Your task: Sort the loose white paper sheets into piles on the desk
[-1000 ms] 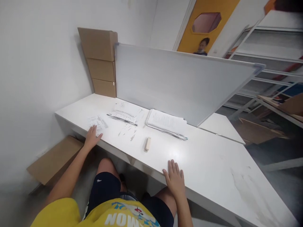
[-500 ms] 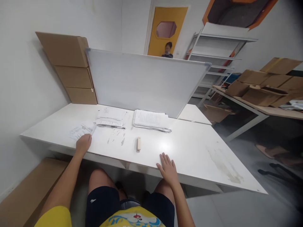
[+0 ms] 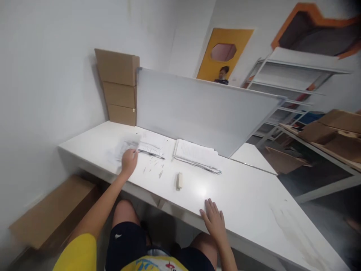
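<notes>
My left hand (image 3: 129,162) is closed on the edge of a printed paper sheet (image 3: 121,150), which is smeared by motion. Just right of this hand lies a low stack of printed papers (image 3: 151,146). My right hand (image 3: 214,218) rests flat at the table's front edge, fingers spread, holding nothing. Between the hands, on the white table (image 3: 242,192), is a small cream-coloured object that looks like a stapler (image 3: 179,181). A thicker pile of papers (image 3: 196,153) lies behind it.
A whiteboard (image 3: 203,109) stands along the table's back, beside stacked cardboard boxes (image 3: 120,94) at the left. Another box (image 3: 56,210) sits on the floor at left. Metal shelves (image 3: 293,71) and a table with cartons (image 3: 332,131) are at right. A person (image 3: 222,77) is behind the whiteboard.
The view has swung left. My left hand has moved away from the front edge, towards the low paper stack, with the sheet in it. My right hand stays on the table edge.
</notes>
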`<action>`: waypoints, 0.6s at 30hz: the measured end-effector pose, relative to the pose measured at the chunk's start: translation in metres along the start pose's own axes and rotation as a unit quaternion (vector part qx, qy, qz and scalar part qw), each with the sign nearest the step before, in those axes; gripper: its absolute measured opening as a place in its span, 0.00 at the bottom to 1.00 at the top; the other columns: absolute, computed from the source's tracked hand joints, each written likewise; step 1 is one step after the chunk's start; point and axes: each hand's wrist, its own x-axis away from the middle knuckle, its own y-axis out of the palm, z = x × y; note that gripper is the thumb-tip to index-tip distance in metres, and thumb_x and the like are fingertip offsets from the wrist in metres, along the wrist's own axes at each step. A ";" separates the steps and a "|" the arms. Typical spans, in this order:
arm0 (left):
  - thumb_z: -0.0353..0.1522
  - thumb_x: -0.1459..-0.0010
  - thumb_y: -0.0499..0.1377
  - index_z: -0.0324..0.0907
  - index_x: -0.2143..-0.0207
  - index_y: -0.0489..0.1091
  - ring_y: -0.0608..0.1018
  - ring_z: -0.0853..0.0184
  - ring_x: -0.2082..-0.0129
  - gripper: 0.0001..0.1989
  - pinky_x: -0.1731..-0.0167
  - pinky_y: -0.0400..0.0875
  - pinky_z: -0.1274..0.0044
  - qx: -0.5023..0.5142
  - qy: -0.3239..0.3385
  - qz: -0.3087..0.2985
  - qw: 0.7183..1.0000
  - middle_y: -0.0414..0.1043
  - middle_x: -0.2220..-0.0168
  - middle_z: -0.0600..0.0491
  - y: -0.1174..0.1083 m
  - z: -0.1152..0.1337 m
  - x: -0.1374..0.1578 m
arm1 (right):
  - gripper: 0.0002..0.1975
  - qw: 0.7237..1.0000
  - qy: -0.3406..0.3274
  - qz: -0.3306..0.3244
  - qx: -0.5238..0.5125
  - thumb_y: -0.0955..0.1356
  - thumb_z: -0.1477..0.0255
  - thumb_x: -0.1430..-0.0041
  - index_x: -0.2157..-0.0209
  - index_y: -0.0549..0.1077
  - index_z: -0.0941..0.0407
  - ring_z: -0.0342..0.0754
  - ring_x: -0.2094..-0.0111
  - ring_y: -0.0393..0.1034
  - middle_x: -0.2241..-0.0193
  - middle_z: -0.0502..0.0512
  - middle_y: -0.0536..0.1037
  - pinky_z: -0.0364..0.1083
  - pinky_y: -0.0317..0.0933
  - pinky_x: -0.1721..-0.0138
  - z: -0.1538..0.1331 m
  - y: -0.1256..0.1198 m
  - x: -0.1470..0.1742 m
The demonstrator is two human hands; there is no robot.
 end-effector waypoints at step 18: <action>0.27 0.44 0.57 0.48 0.58 0.73 0.68 0.54 0.44 0.12 0.44 0.61 0.57 0.257 0.166 -0.290 0.907 0.74 0.57 0.48 -0.004 0.161 0.207 | 0.29 0.716 0.193 0.034 -0.670 0.72 0.62 0.47 0.44 0.69 0.54 0.53 0.47 0.70 0.49 0.54 0.76 0.53 0.62 0.42 -0.133 0.017 0.070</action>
